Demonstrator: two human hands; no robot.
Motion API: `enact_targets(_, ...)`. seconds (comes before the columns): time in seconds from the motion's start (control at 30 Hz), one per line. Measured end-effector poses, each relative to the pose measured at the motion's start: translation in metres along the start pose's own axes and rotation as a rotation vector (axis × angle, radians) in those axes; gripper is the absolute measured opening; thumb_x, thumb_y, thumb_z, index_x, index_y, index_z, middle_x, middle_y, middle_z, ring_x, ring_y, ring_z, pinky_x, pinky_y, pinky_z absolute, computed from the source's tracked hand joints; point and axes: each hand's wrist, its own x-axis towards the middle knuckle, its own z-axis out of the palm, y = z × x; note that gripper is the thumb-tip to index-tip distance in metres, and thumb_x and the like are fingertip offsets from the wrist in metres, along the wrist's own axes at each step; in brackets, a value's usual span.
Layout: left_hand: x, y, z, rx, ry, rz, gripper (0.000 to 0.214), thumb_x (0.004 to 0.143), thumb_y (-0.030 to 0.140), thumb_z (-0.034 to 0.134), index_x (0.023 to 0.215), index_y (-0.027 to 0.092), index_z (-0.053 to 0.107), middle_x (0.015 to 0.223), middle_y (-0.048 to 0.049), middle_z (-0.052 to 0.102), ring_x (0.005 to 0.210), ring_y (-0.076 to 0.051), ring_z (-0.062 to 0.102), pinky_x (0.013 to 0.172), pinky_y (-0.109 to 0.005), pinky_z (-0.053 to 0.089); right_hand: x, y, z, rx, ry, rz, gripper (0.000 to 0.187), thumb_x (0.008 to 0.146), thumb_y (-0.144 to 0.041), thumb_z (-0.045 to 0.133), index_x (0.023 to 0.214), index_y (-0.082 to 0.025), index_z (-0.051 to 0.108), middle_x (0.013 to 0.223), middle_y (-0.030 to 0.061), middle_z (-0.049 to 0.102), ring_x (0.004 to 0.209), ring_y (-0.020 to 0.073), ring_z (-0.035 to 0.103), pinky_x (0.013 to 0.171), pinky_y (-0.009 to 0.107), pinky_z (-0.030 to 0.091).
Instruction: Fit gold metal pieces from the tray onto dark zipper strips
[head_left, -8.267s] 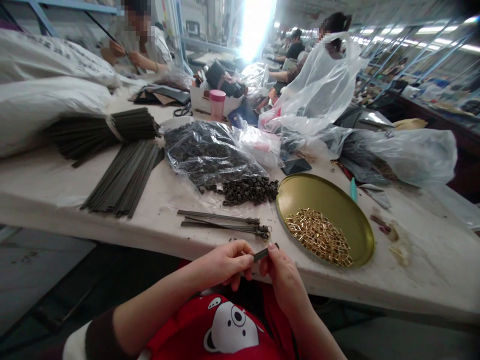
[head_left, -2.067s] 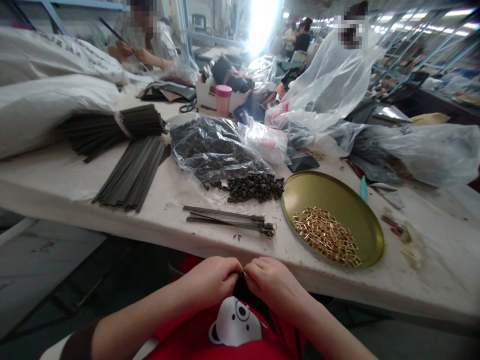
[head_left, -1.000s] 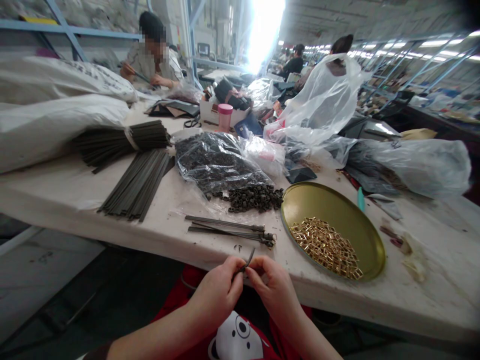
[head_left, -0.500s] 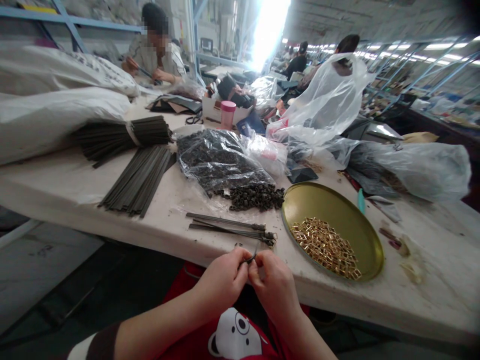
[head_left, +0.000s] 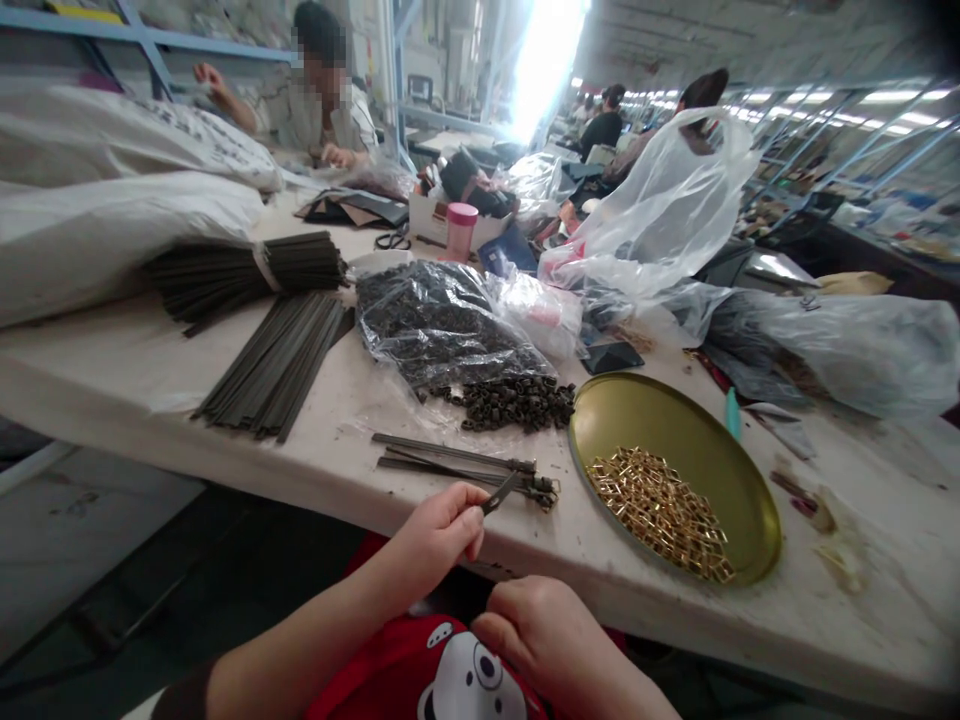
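Observation:
My left hand is closed over the table's front edge, pinching a dark strap whose short flat end sticks out past the thumb. My right hand is curled lower down, in front of the red garment with a bear print; whatever its fingers hold is hidden. Just beyond the left hand lie several finished-looking straps with gold buckles at their right ends. Small black loops are heaped behind them. Gold buckles fill part of a round gold tray at the right.
Loose dark strips and a tied bundle lie to the left. A clear bag of black loops sits mid-table. A pink-lidded jar, scissors and plastic bags stand behind. A co-worker sits across.
My hands have come apart: the right has dropped toward my lap, while the left stays near the edge with the strap end now showing. The co-worker has raised one hand.

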Motion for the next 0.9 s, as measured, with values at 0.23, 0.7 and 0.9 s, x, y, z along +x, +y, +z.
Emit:
enact_targets(0.23,0.016,-0.006,-0.005,-0.074,-0.045,-0.056,0.031,0.075,0.044,0.048,0.086,0.016,0.051,0.045,0.0101,0.035,0.042,-0.007,0.028,0.044,-0.019,0.021,0.028,0.055,-0.039,0.127,0.324,0.170,0.024,0.087,-0.030,0.041,0.078,-0.020,0.061,0.071,0.0014,0.064,0.066,0.0152,0.059,0.059,0.022,0.041)
enact_targets(0.7,0.045,-0.012,-0.003,-0.113,-0.005,-0.107,0.035,0.070,0.049,0.051,0.082,0.016,0.049,0.043,0.0116,0.031,0.039,-0.006,0.024,0.041,-0.019,0.017,0.123,0.146,-0.047,-0.134,0.625,0.442,0.010,0.073,-0.015,0.056,0.063,-0.015,0.056,0.072,0.0079,0.058,0.068,0.0191,0.055,0.063,0.029,0.035)
enact_targets(0.9,0.043,-0.009,-0.003,-0.115,0.017,-0.061,0.036,0.071,0.049,0.052,0.084,0.015,0.051,0.046,0.0107,0.031,0.042,-0.006,0.026,0.042,-0.019,0.020,0.089,0.124,-0.046,0.076,0.620,0.335,0.013,0.079,-0.027,0.051,0.072,-0.017,0.052,0.064,0.0005,0.053,0.059,0.0144,0.050,0.057,0.025,0.037)
